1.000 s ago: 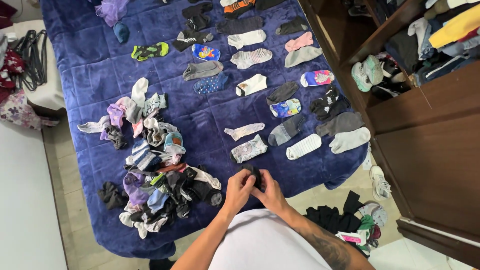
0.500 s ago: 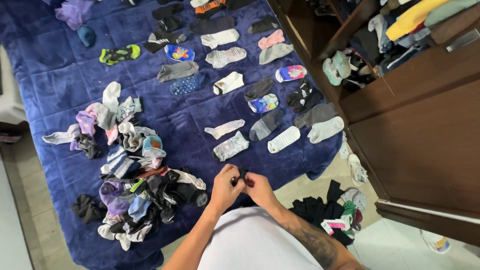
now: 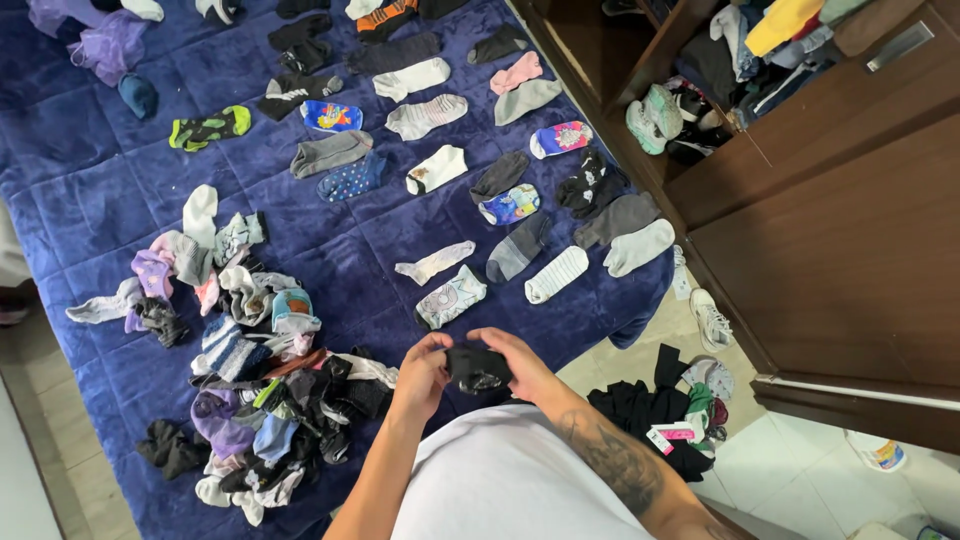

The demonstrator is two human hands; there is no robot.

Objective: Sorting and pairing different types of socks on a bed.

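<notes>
A small black sock (image 3: 476,367) is bunched between both my hands, just above the near edge of a dark blue blanket (image 3: 90,190). My left hand (image 3: 422,377) grips its left side and my right hand (image 3: 525,366) grips its right side. To the left lies a loose heap of mixed socks (image 3: 270,390). Beyond my hands, single socks lie flat in rows, the nearest being a pale patterned sock (image 3: 450,297) and a white striped sock (image 3: 556,274).
A dark wooden wardrobe (image 3: 840,250) stands open at the right, with clothes and shoes on its shelves. A pile of dark clothes (image 3: 660,415) and a white shoe (image 3: 708,318) lie on the tiled floor beside the bed.
The black sock has opened out wider between my hands. The view has shifted, so the bed and socks sit further left and up in the frame.
</notes>
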